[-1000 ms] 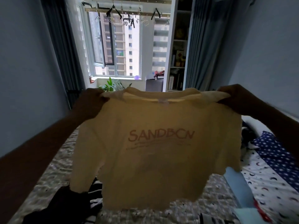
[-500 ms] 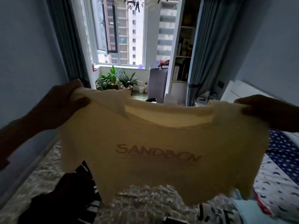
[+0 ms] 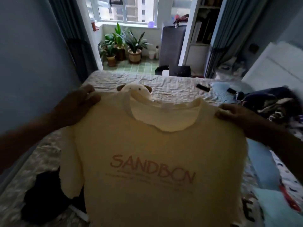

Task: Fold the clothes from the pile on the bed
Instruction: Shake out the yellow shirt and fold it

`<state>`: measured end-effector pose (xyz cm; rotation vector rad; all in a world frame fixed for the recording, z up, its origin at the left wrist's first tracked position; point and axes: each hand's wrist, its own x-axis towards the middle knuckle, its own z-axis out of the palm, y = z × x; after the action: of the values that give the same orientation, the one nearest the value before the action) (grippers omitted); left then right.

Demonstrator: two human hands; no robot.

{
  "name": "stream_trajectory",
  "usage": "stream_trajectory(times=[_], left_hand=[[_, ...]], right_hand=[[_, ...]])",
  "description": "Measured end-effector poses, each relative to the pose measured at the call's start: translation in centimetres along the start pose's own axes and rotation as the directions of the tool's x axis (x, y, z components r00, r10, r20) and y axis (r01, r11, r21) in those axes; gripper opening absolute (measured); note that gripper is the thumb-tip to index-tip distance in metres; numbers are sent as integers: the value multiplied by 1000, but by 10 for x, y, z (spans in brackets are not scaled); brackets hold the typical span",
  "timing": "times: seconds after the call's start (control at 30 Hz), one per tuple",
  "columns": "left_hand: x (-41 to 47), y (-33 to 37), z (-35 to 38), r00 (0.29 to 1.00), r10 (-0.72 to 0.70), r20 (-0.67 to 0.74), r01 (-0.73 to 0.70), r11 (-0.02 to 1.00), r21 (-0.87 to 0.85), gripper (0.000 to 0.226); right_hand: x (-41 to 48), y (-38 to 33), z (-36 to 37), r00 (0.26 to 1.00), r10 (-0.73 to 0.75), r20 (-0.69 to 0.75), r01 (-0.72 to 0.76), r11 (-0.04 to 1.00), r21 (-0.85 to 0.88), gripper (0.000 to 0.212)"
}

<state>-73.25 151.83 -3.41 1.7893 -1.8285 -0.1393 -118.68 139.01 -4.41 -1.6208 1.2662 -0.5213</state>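
Note:
A cream T-shirt [image 3: 157, 153] with pink "SANDBON" lettering is stretched out in front of me, front side up, low over the bed [image 3: 147, 81]. My left hand [image 3: 77, 107] grips its left shoulder and my right hand [image 3: 236, 115] grips its right shoulder. The shirt's lower part covers the near bed. A dark garment [image 3: 41, 199] lies at the lower left, partly under the shirt. More clothes of the pile [image 3: 275, 104] lie heaped at the right.
A plush toy [image 3: 137, 92] lies on the bed just beyond the collar. Two small dark objects [image 3: 202, 87] rest on the bed's far right. Light blue cloth [image 3: 262, 169] lies at the right. Potted plants [image 3: 124, 45] stand beyond the bed's foot.
Both hands have lowered the shirt from held up before the window down toward the bed, and my view has tilted down so that the bed and plush toy show.

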Motion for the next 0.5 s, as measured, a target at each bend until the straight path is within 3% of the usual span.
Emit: stream_trajectory(times=[0.07,0.13,0.2,0.33,0.5], left_hand=[[-6,-56,81,994,-73,80,72,997,13,41],[-15,-109,164,978,-114,177,110,993,31,33],[-23,-153,241,953,-173,250,166,985,50,27],[-15,-232,373,929,-267,258,230,959,166,35],[21,-292,498,917,-337,215,252,904,345,36]], right_hand=[[37,54,38,994,71,86,-64,995,-80,24],[84,128,82,979,172,107,-142,959,-244,14],[133,202,124,964,235,122,-190,935,-298,19],[226,308,177,955,285,85,-238,903,-359,23],[330,395,213,979,204,1,-183,882,-435,21]])
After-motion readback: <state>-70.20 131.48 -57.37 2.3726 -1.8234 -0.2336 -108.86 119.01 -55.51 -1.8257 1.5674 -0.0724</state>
